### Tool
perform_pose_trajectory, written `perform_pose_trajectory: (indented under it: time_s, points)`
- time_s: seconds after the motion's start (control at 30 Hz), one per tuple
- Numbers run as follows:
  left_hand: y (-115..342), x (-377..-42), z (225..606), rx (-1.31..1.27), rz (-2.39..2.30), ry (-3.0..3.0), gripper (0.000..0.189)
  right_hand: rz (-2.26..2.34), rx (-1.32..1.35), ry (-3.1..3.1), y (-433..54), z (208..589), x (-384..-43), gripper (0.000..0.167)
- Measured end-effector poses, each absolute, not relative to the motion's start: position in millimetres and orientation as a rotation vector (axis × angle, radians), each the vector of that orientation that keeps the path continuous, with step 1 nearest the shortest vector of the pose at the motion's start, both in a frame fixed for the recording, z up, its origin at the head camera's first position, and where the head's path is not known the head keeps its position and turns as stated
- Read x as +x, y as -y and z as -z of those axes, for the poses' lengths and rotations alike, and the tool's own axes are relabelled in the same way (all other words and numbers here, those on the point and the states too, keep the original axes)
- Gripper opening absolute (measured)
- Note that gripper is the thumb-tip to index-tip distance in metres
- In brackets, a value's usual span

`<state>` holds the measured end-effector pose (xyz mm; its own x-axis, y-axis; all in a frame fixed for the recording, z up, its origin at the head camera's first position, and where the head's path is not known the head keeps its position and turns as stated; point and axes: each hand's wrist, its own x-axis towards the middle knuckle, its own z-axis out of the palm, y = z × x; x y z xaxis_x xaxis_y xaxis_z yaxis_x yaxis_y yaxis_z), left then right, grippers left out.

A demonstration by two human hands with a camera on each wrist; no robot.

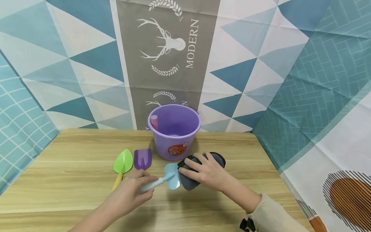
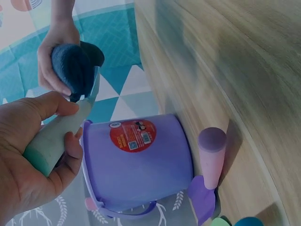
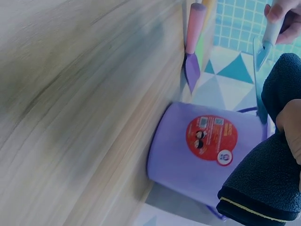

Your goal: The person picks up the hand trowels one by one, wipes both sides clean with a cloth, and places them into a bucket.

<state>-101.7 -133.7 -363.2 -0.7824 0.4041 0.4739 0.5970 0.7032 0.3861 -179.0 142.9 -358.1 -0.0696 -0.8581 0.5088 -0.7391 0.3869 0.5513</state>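
My left hand (image 1: 131, 191) grips the pale handle of a light blue toy shovel (image 1: 173, 182), its blade pointing right. In the left wrist view, the thumb and fingers wrap round that handle (image 2: 56, 141). A folded dark blue towel (image 1: 187, 182) is held in my right hand (image 1: 210, 174), fingers spread over its top. The towel overlaps the right edge of the shovel's blade in the head view. Seen from the right wrist, the towel (image 3: 263, 183) is bunched under the fingers, beside the blade (image 3: 259, 84). Both hands are raised over the table.
A purple bucket (image 1: 174, 145) stands behind the hands, near the patterned wall cloth, with a pink handle (image 1: 154, 122) inside it. To its left on the wooden table (image 1: 72, 167) lie a purple toy shovel (image 1: 142, 158) and a green toy shovel (image 1: 124, 161) with a yellow handle.
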Motion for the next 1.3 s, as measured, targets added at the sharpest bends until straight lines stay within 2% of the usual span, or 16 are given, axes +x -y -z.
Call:
perform_pose_trajectory:
  time_s: [0.27, 0.63, 1.03, 1.3]
  points:
    - [123, -104, 364, -0.768, 0.77, 2.595, 0.027, 0.21, 1.389, 1.715, -126, 354, -176, 0.028]
    - [124, -105, 363, -0.825, 0.776, 2.513, 0.028, 0.332, 1.339, 1.727, -133, 356, -178, 0.036]
    - [125, -105, 359, -0.604, 0.972, 2.574, 0.033, 0.28, 1.324, 1.861, -146, 354, -182, 0.039]
    - [122, -107, 352, -0.46, 1.088, 2.679, 0.032, 0.213, 1.363, 1.705, -127, 351, -172, 0.03]
